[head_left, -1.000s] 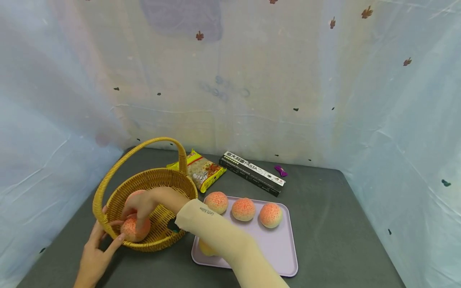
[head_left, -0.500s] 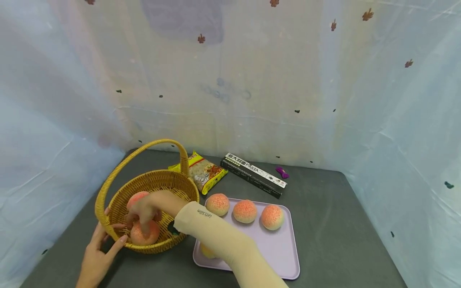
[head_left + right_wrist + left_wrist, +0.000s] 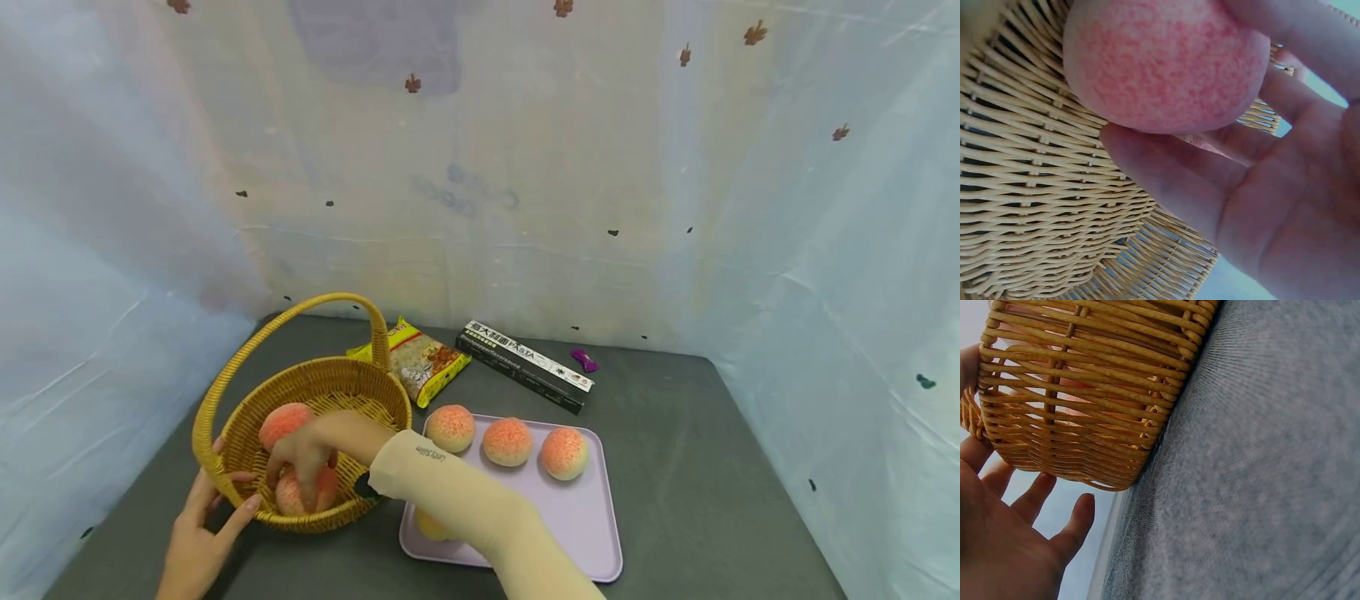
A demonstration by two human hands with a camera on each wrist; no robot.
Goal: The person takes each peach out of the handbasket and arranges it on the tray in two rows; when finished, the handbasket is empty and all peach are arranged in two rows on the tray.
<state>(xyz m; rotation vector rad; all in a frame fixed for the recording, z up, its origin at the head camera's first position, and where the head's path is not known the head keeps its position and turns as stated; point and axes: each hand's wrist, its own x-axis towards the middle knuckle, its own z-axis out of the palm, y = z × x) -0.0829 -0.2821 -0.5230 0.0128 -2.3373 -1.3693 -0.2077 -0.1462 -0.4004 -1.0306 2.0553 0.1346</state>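
clasping peach (image 3: 1166, 69) in half-curled right hand (image 3: 307, 452), pinching basket (image 3: 311, 525) rim with left hand (image 3: 201, 531); could drop fruit through uneven grip.

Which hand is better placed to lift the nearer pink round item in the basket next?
Probably the right hand: it is inside the basket, gripping that pink round item, while the left hand holds the basket at its rim.

Beige sleeve (image 3: 480, 508) and right hand (image 3: 303, 450) cover parts of the lilac tray (image 3: 573, 533) and wicker basket (image 3: 318, 379)
The sleeve hides most of a yellow item (image 3: 432, 527); the hand masks part of the gripped peach (image 3: 1166, 69), cropped at the right wrist view's top edge. Print on the purple-wrapped candy (image 3: 584, 360) is too small to read.
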